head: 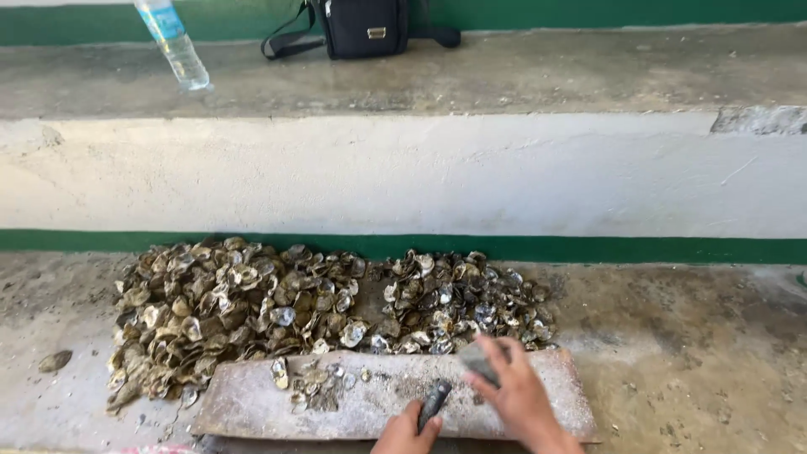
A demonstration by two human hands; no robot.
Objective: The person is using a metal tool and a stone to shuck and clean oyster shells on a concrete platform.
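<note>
My left hand (405,431) grips a short dark tool (435,400) at the near edge of a flat grey stone slab (252,403). Beside it my right hand (514,391) pinches a grey oyster shell (476,361) and holds it on the slab, close to the tool's tip. A few small shells and shell bits (309,380) lie on the slab's left half. Behind the slab a wide heap of oyster shells (252,303) spreads over the concrete floor.
A white concrete step with a green stripe (588,249) rises behind the heap. On its top stand a clear plastic water bottle (176,44) and a black shoulder bag (363,27). A lone shell (55,361) lies at the far left.
</note>
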